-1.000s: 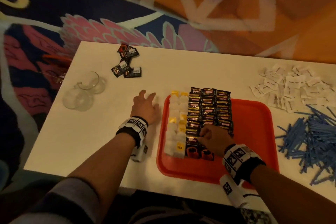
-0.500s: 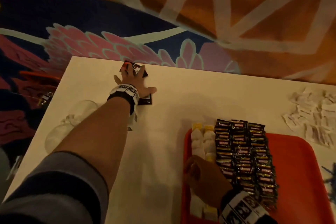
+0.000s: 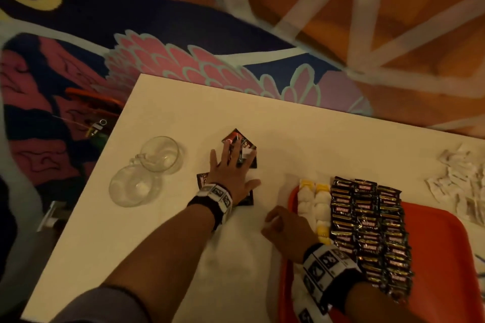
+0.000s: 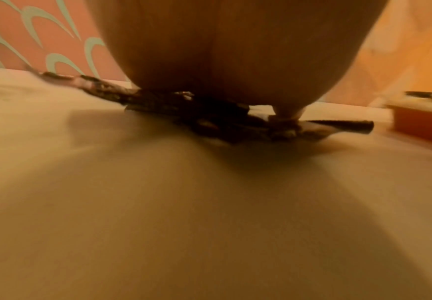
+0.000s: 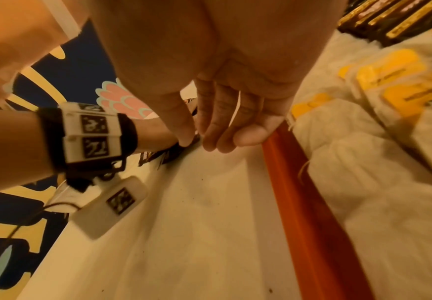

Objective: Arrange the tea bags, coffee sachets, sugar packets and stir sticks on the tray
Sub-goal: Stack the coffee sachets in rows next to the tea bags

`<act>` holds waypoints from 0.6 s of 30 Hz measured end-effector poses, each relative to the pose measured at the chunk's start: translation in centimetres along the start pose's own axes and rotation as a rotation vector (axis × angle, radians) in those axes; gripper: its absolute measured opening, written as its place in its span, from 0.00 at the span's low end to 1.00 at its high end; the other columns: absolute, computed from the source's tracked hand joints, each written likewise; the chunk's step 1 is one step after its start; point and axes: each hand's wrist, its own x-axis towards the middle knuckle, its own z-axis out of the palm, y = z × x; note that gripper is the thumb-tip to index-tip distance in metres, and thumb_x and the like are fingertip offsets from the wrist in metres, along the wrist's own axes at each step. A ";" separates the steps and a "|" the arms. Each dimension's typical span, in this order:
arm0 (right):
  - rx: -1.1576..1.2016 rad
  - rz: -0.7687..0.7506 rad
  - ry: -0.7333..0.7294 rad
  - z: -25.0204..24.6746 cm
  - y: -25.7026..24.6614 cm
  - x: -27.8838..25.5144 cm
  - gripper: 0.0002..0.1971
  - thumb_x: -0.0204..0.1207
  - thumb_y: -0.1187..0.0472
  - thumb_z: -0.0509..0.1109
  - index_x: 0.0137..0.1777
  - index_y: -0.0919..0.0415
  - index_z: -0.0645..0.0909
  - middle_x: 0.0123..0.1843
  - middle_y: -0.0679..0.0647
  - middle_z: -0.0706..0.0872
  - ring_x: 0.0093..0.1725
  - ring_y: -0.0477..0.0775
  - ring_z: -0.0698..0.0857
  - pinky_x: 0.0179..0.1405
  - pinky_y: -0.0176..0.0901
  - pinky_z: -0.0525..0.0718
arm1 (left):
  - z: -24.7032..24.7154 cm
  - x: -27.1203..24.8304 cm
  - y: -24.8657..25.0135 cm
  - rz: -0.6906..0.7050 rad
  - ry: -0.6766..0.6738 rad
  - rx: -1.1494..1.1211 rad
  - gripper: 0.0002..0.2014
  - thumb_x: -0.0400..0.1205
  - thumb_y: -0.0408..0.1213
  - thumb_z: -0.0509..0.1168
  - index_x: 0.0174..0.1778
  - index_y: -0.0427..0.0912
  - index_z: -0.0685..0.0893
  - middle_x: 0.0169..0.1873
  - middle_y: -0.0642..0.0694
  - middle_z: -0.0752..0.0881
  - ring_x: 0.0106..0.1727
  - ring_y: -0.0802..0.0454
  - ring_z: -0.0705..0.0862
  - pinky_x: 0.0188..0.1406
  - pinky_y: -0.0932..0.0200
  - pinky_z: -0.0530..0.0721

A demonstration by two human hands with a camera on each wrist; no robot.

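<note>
My left hand (image 3: 231,162) lies flat with fingers spread, pressing on a few loose dark coffee sachets (image 3: 237,137) on the white table (image 3: 162,231); in the left wrist view the palm (image 4: 235,50) covers these sachets (image 4: 210,115). My right hand (image 3: 282,225) rests at the left rim of the red tray (image 3: 435,233), fingers (image 5: 210,132) loosely curled and holding nothing. On the tray stand two columns of tea bags (image 3: 315,204) and several rows of coffee sachets (image 3: 367,220). White sugar packets (image 3: 459,181) lie at the far right. Blue stir sticks (image 3: 481,259) barely show at the right edge.
Two clear glass cups (image 3: 147,173) sit left of my left hand, near the table's left edge. A patterned carpet (image 3: 183,55) lies beyond the table. The tray's right half (image 3: 446,257) is bare red plastic.
My left hand reached from beside the tray to the loose sachets and has slid them nearer. My right hand left the coffee rows for the tray's left rim.
</note>
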 end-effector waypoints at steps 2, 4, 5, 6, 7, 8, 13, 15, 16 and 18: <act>-0.017 -0.003 0.019 0.3 -0.6 0.4 0.08 0.78 0.55 0.72 0.53 0.52 0.78 0.44 0.45 0.86 0.39 0.40 0.81 0.34 0.27 0.76 | 1.0 -2.1 0.4 0.053 -0.032 0.018 0.40 0.83 0.72 0.43 0.85 0.61 0.32 0.84 0.42 0.26 0.83 0.36 0.25 0.79 0.25 0.35; -0.050 -0.001 0.136 0.6 -1.1 1.0 0.05 0.78 0.56 0.71 0.50 0.53 0.79 0.42 0.47 0.85 0.42 0.46 0.83 0.41 0.35 0.80 | 2.3 -4.3 0.7 0.127 -0.047 0.041 0.40 0.82 0.72 0.44 0.85 0.62 0.32 0.84 0.43 0.26 0.84 0.37 0.25 0.79 0.25 0.34; -0.069 -0.012 0.210 0.8 -1.4 1.4 0.04 0.78 0.56 0.70 0.47 0.53 0.79 0.42 0.49 0.86 0.45 0.51 0.85 0.45 0.40 0.81 | 2.9 -5.3 0.7 0.170 -0.051 0.049 0.40 0.82 0.72 0.45 0.84 0.63 0.32 0.83 0.44 0.24 0.84 0.38 0.25 0.79 0.25 0.33; -0.083 -0.033 0.268 1.0 -1.8 1.9 0.04 0.78 0.56 0.70 0.45 0.53 0.78 0.43 0.50 0.86 0.47 0.54 0.85 0.47 0.42 0.81 | 3.3 -6.4 0.6 0.213 -0.047 0.049 0.41 0.82 0.72 0.45 0.84 0.63 0.32 0.81 0.46 0.22 0.83 0.39 0.25 0.80 0.26 0.33; -0.090 -0.064 0.305 1.0 -2.3 2.3 0.05 0.78 0.55 0.69 0.44 0.53 0.77 0.42 0.51 0.85 0.48 0.56 0.85 0.46 0.43 0.80 | 3.7 -7.5 0.3 0.243 -0.026 0.038 0.41 0.82 0.72 0.46 0.83 0.63 0.31 0.80 0.47 0.21 0.83 0.41 0.25 0.81 0.27 0.34; -0.099 -0.093 0.329 1.0 -2.8 2.8 0.06 0.78 0.54 0.69 0.44 0.54 0.77 0.42 0.51 0.85 0.48 0.56 0.85 0.46 0.43 0.79 | 3.9 -8.6 -0.1 0.255 0.009 0.010 0.41 0.81 0.73 0.46 0.83 0.63 0.30 0.80 0.48 0.21 0.84 0.42 0.26 0.81 0.28 0.35; -0.266 -0.070 0.234 1.8 -4.0 5.7 0.25 0.71 0.44 0.75 0.66 0.51 0.74 0.68 0.56 0.75 0.68 0.61 0.74 0.67 0.54 0.76 | 3.9 -13.4 -2.6 -0.071 0.208 -0.327 0.50 0.73 0.80 0.43 0.87 0.58 0.39 0.87 0.45 0.39 0.88 0.42 0.38 0.85 0.35 0.42; -0.323 -0.087 0.166 2.7 -4.3 6.2 0.31 0.70 0.43 0.76 0.73 0.42 0.71 0.79 0.55 0.63 0.78 0.63 0.63 0.74 0.56 0.69 | 4.0 -14.5 -3.4 -0.210 0.104 -0.396 0.57 0.68 0.81 0.52 0.88 0.54 0.41 0.88 0.46 0.42 0.88 0.42 0.44 0.85 0.38 0.48; -0.366 -0.117 0.135 3.1 -4.5 6.3 0.32 0.70 0.44 0.77 0.74 0.40 0.70 0.82 0.53 0.59 0.80 0.62 0.58 0.77 0.58 0.67 | 3.9 -14.9 -3.4 -0.227 0.060 -0.394 0.59 0.69 0.79 0.58 0.88 0.53 0.41 0.88 0.46 0.45 0.88 0.42 0.47 0.85 0.40 0.52; -0.453 -0.168 0.084 3.7 -4.7 6.0 0.30 0.70 0.49 0.78 0.72 0.39 0.73 0.83 0.52 0.56 0.80 0.62 0.55 0.77 0.61 0.67 | 4.2 -15.6 -2.6 -0.201 0.013 -0.326 0.59 0.70 0.73 0.67 0.88 0.52 0.40 0.87 0.47 0.50 0.85 0.41 0.55 0.81 0.41 0.61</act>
